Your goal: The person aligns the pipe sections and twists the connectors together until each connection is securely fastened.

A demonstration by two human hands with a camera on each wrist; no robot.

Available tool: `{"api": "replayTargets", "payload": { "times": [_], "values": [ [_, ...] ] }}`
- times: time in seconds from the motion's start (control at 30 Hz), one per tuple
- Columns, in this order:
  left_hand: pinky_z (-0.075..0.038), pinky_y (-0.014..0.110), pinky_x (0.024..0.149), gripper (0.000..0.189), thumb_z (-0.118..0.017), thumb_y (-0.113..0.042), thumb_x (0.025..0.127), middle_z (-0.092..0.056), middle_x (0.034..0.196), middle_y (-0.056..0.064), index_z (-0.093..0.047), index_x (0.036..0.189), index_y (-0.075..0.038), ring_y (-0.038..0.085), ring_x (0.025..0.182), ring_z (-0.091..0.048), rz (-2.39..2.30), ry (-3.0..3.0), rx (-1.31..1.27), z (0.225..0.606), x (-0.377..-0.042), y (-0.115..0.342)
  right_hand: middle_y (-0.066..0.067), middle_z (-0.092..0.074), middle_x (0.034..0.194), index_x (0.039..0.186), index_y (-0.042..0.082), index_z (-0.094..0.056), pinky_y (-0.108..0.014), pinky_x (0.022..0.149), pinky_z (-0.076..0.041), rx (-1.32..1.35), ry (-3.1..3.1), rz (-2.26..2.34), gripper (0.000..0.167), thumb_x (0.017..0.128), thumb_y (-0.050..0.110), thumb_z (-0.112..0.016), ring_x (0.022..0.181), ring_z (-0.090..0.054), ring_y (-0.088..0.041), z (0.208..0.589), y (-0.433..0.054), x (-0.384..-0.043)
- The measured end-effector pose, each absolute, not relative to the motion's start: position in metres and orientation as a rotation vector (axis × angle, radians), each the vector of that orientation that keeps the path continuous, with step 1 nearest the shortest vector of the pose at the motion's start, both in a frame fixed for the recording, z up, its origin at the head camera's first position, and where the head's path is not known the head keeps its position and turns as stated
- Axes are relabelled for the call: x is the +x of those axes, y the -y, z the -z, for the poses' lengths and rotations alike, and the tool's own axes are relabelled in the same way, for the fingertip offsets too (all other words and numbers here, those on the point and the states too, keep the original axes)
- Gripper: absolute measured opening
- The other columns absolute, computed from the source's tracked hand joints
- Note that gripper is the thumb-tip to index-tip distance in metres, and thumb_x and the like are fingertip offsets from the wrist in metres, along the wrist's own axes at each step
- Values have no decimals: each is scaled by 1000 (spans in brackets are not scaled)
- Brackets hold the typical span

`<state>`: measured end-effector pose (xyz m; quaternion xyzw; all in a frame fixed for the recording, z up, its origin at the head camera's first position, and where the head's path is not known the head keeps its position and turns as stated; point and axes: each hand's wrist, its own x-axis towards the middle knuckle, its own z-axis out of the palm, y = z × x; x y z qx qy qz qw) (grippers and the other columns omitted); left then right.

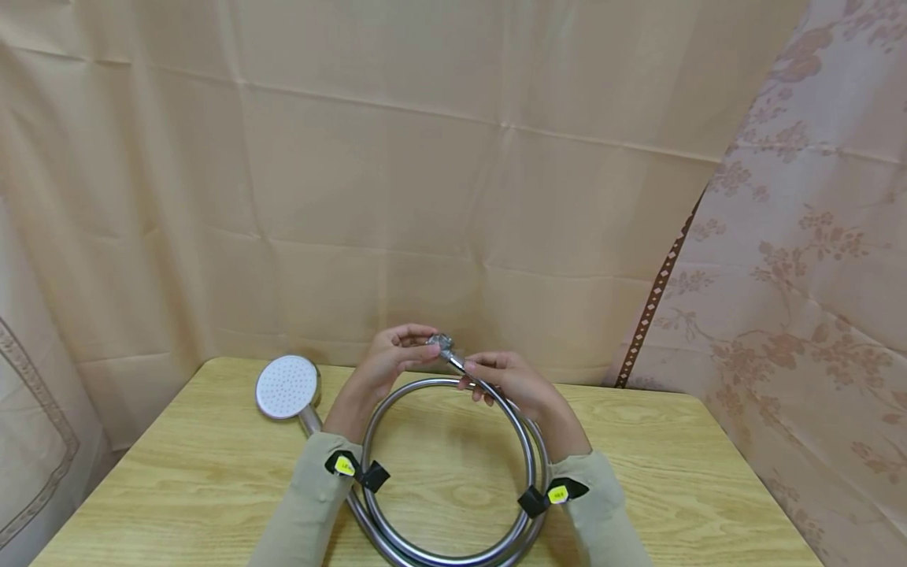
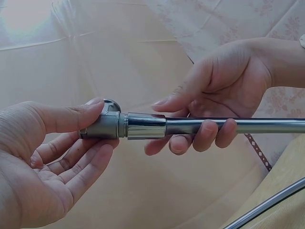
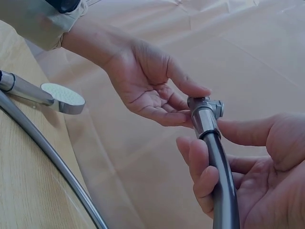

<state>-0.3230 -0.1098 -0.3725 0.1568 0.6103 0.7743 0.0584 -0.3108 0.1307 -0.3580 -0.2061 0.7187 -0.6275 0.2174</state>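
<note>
My left hand (image 1: pixel 383 361) pinches a small chrome fitting (image 2: pixel 101 126) with a short side knob, thumb on top and fingers beneath. The fitting meets the shiny end nut (image 2: pixel 145 126) of a shower hose, with a thin band of thread showing between them. Just behind that nut, the fingers of my right hand (image 1: pixel 516 381) curl round the silver shower hose (image 2: pixel 267 125). The right thumb is lifted off the tube in the left wrist view. Both hands are raised above the table's far edge. The rest of the hose lies coiled in a large loop below them.
A round shower head (image 1: pixel 286 386) with a white nozzle face lies at the table's left, its handle running under my left forearm. The wood-grain table (image 1: pixel 673 465) stretches out to the right. Beige curtain (image 1: pixel 425 197) hangs behind it, with flowered cloth (image 1: pixel 815 276) at the right.
</note>
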Motion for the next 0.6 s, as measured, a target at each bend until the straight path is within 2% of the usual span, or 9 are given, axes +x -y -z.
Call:
{"api": "replayTargets", "payload": {
  "times": [0.1, 0.23, 0.4, 0.6],
  "values": [
    [-58, 42, 98, 22, -67, 5, 92, -73, 95, -5, -69, 111, -4, 10, 91, -70, -2346, -1847, 468, 372, -322, 110, 1, -73, 91, 129, -9, -59, -19, 58, -46, -567, -2040, 1738, 35, 102, 14, -60, 70, -60, -9, 358, -129, -310],
    [-59, 38, 95, 22, -67, 6, 92, -73, 94, -5, -69, 110, -6, 10, 90, -70, -2354, -1830, 469, 371, -321, 110, 3, -74, 88, 126, -8, -61, -20, 58, -46, -567, -2082, 1730, 32, 100, 12, -63, 70, -60, -9, 359, -128, -310],
    [-61, 30, 88, 22, -66, 7, 92, -73, 94, -4, -68, 110, -5, 10, 90, -70, -2367, -1809, 489, 371, -321, 111, 0, -72, 88, 124, -7, -62, -19, 57, -45, -546, -2069, 1748, 30, 101, 12, -62, 68, -59, -9, 358, -127, -309],
    [-61, 32, 90, 21, -66, 7, 92, -74, 94, -4, -68, 110, -4, 10, 89, -71, -2366, -1812, 486, 370, -322, 110, 0, -69, 85, 122, -8, -61, -17, 55, -44, -528, -2007, 1781, 27, 103, 11, -57, 66, -56, -7, 358, -128, -309]
  ]
}}
